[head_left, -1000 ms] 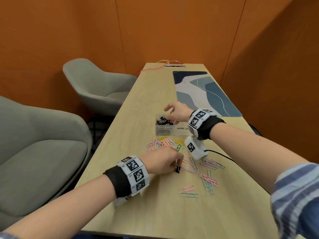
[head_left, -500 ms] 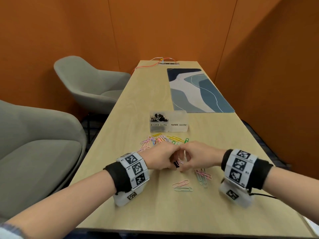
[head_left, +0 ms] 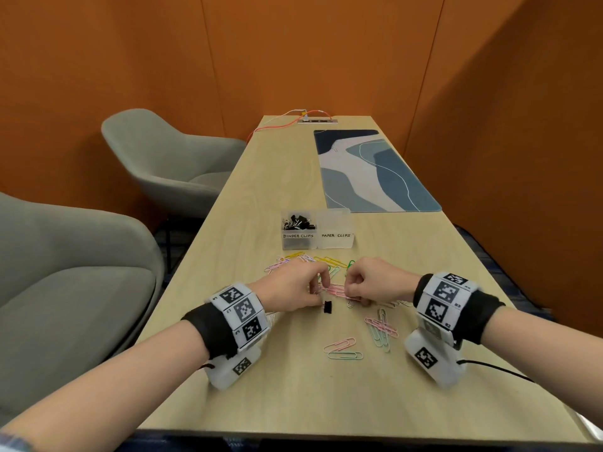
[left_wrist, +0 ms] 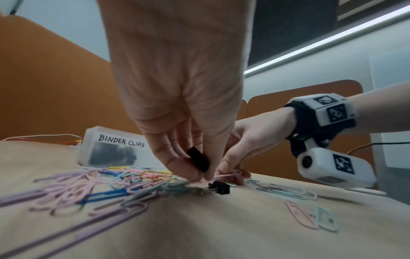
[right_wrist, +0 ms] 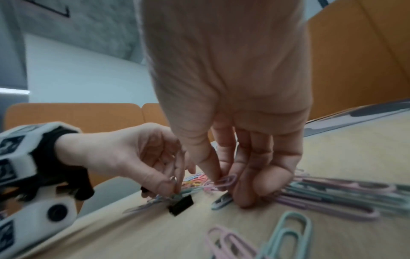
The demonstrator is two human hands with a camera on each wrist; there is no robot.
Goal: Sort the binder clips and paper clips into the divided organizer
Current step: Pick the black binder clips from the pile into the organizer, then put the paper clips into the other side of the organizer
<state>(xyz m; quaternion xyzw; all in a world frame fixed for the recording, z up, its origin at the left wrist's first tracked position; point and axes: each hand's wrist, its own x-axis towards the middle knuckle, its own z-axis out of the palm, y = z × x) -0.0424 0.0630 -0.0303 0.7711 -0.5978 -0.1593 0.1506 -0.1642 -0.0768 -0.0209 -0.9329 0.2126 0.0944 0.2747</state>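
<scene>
- The left hand [head_left: 290, 290] is held low over the desk [head_left: 293, 402] with its fingers curled; a black binder clip [left_wrist: 198, 161] is pinched between thumb and fingers in the left wrist view.
- A second black binder clip [head_left: 327, 306] lies on the desk just beside that hand's fingertips; whether its wire handle is also being touched cannot be told.
- The right hand [head_left: 368, 283] is closed on a pink paper clip [right_wrist: 226, 180], pinched between thumb and forefinger, with its other fingertips resting among the clips on the desk.
- The binder-clip work is judged nearly done: the compartment labelled BINDER CLIPS [head_left: 298, 230] of the clear divided organizer [head_left: 318, 244] holds a heap of black clips, and only these two are seen outside it.
- The paper-clip work is judged barely begun: nothing can be made out in the compartment labelled PAPER CLIPS [head_left: 336, 230], and the coloured paper clips [head_left: 380, 331] lie scattered between the hands and the organizer and to the right.
- The loose clips overlap and may come up tangled; nothing stands between the hands and the organizer.
- Beyond the organizer lie a blue patterned mat [head_left: 372, 171] and an orange cable [head_left: 277, 125]; two grey chairs [head_left: 169, 161] stand at the left.
</scene>
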